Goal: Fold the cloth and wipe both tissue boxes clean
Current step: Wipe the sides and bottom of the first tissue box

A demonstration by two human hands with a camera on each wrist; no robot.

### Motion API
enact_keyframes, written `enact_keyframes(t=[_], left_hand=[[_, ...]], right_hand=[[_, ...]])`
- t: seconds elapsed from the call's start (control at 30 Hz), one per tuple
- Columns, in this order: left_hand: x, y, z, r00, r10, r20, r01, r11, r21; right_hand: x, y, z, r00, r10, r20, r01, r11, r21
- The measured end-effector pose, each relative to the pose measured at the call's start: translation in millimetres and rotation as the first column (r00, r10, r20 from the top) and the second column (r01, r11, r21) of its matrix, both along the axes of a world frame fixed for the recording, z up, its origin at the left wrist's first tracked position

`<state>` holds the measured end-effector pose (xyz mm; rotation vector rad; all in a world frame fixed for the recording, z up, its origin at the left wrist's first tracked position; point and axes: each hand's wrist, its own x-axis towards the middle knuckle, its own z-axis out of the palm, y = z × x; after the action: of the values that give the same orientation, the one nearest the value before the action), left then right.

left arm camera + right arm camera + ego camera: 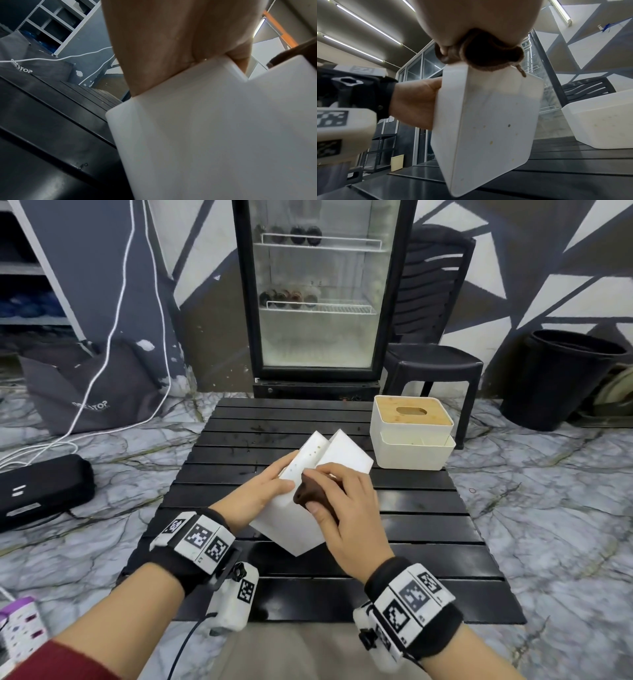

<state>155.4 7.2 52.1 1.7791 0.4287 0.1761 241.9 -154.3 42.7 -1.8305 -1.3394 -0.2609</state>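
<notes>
Cloth (310, 497) mostly hidden under right hand (346, 515).

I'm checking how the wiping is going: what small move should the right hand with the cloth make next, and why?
Probably drag the brown cloth down the box face below it. The right hand grips the cloth bunched against the top of the white tissue box, which the left hand holds, and the right wrist view shows yellowish specks on that face.
</notes>
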Motion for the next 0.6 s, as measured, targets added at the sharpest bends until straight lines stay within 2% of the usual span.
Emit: enact_keyframes(t=[0.2, 0.6], left_hand=[[-2.2, 1.5, 2.2, 1.0, -0.013, 0.003, 0.013, 1.0, -0.018], [-0.5, 9.0, -1.5, 0.997, -0.075, 0.006, 0.075, 0.996, -0.056]], right_hand=[[17.8, 8.5, 2.6, 0.996, 0.066, -0.064, -0.067, 0.998, -0.017], [65.2, 35.3, 8.5, 0.986, -0.005, -0.169, 0.003, 1.0, -0.016]])
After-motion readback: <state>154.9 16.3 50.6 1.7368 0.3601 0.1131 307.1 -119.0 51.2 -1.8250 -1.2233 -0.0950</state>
